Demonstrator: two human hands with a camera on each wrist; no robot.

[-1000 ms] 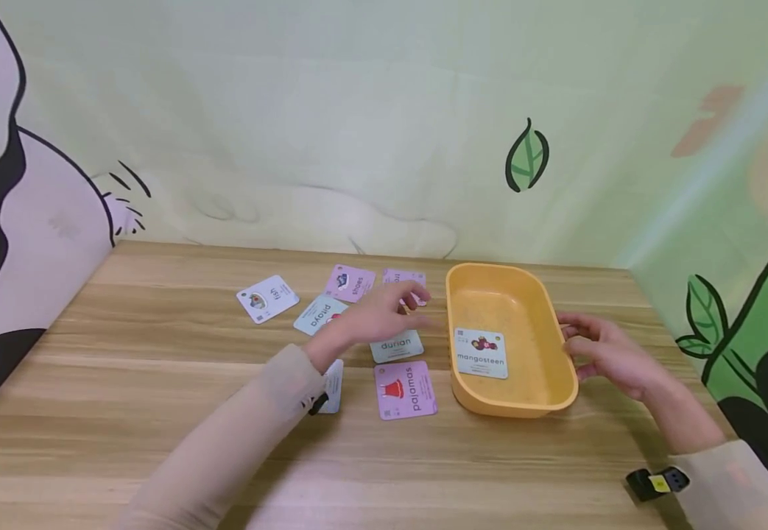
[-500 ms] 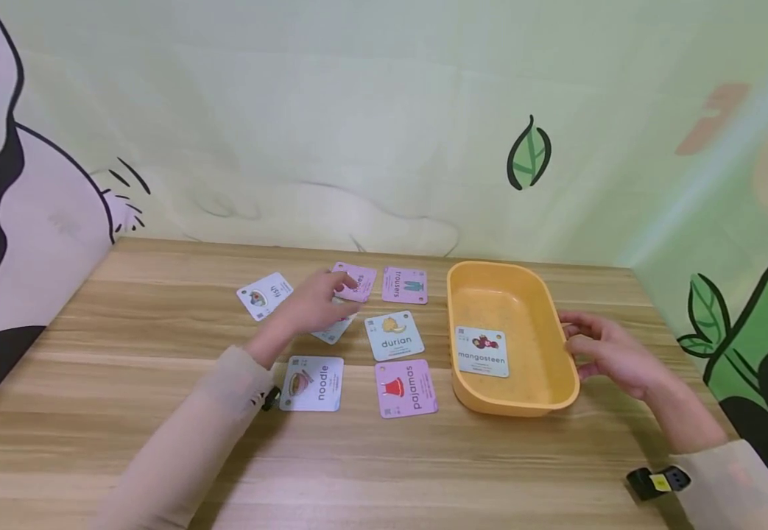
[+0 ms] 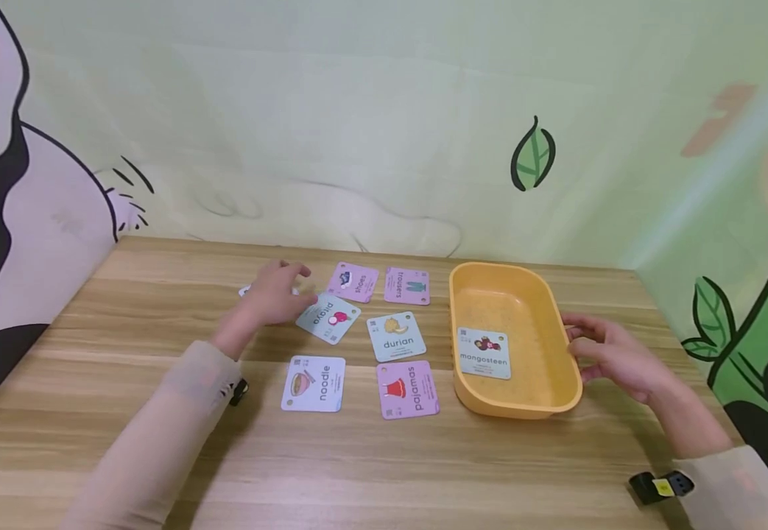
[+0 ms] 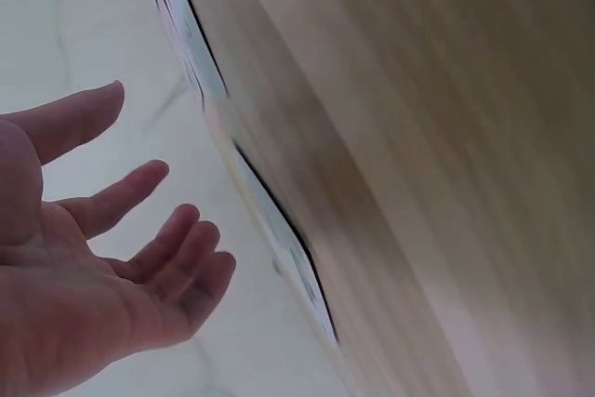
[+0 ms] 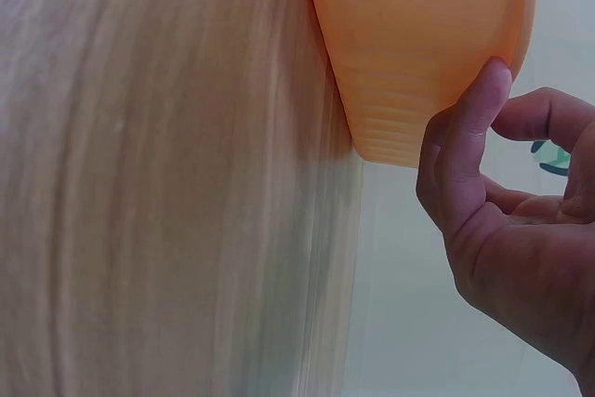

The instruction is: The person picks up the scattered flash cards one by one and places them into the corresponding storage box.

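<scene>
My left hand (image 3: pixel 269 293) hovers over the fish card (image 3: pixel 246 290), covering nearly all of it. In the left wrist view, its fingers are loosely bent with nothing between them. Beside the fingertips lies the blue pitaya card (image 3: pixel 328 318). My right hand (image 3: pixel 615 355) is at the right side of a yellow plastic tray (image 3: pixel 559 403). Its bent fingertips (image 5: pixel 495 76) touch the outside of the tray near the rim. A mangosteen card (image 3: pixel 484 353) lies flat inside the tray, towards its near left corner.
On the wooden table (image 3: pixel 384 471) lie the purple shoes (image 3: pixel 353 282), trousers (image 3: pixel 406 285) and pajamas (image 3: pixel 407 389) cards. The durian card (image 3: pixel 396 336) and noodle card (image 3: pixel 314 383) lie among them. A printed cloth (image 3: pixel 330 132) hangs behind the table.
My left hand has moved left, from beside the tray, across the pitaya and shoes cards, to the fish card. It uncovered the noodle, durian and trousers cards. My right hand stayed at the tray.
</scene>
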